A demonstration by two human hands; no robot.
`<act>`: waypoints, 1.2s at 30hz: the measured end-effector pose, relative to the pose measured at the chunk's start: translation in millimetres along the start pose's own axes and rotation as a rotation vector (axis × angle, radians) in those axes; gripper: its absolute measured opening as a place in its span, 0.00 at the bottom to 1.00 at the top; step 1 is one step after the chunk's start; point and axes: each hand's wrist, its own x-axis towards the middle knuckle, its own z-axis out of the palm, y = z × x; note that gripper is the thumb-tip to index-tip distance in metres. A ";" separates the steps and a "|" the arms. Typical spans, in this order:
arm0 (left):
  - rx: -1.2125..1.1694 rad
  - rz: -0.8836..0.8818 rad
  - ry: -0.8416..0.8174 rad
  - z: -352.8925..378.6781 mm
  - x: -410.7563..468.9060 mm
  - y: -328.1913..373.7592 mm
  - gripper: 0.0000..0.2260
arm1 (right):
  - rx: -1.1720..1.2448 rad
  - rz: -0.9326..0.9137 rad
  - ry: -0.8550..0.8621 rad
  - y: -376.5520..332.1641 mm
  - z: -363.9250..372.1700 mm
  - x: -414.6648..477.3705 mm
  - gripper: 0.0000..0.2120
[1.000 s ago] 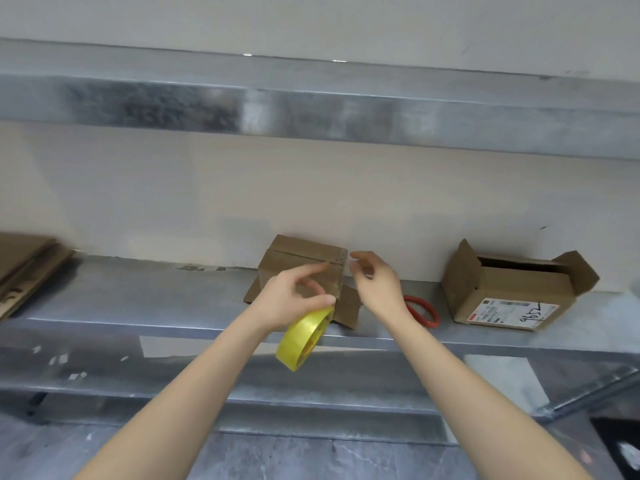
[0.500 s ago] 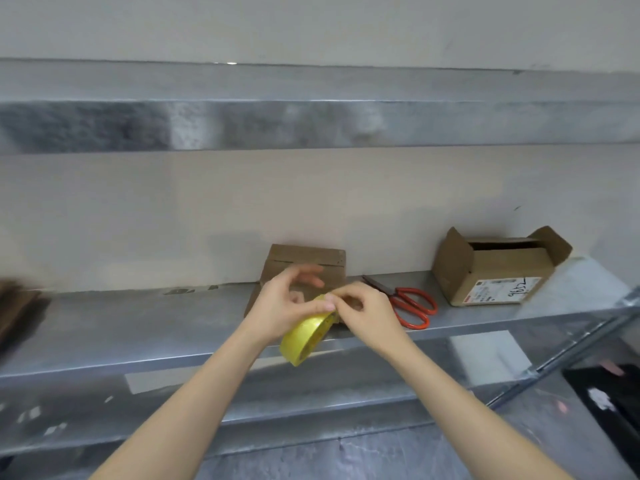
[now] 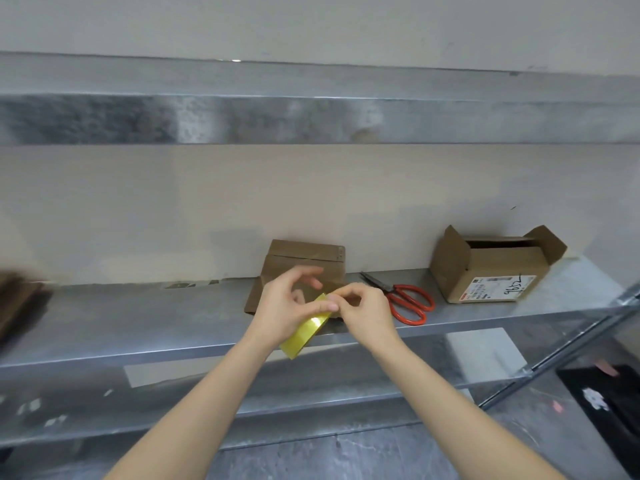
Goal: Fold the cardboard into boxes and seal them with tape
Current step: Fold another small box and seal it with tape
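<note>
My left hand (image 3: 284, 306) grips a yellow roll of tape (image 3: 304, 330) in front of the metal shelf (image 3: 138, 327), seen almost edge-on. My right hand (image 3: 363, 311) pinches at the top rim of the roll with thumb and forefinger. Behind both hands a small brown cardboard box (image 3: 304, 259) stands on the shelf against the wall, its lower part hidden by my hands. A second cardboard box (image 3: 491, 271) with a shipping label lies on its side at the right, flaps open.
Red-handled scissors (image 3: 405, 299) lie on the shelf between the two boxes. Flattened cardboard (image 3: 17, 303) shows blurred at the far left. An upper shelf (image 3: 311, 119) runs overhead, and a lower shelf (image 3: 173, 403) sits below.
My right hand came from the small box to the tape roll and now pinches its rim. The view has swung left and down, bringing the scissors fully into sight.
</note>
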 end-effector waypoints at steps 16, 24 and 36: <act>0.294 -0.193 -0.181 2.8 18.6 15.5 0.12 | -0.234 -0.267 -0.005 6.1 -5.1 16.2 0.07; 0.060 -0.356 -0.022 -21.3 37.1 24.8 0.07 | -0.069 -0.054 0.122 0.0 -19.7 62.4 0.16; -0.025 -0.395 -0.014 -27.2 42.8 -8.5 0.03 | -0.234 0.006 -0.175 12.2 2.8 78.9 0.25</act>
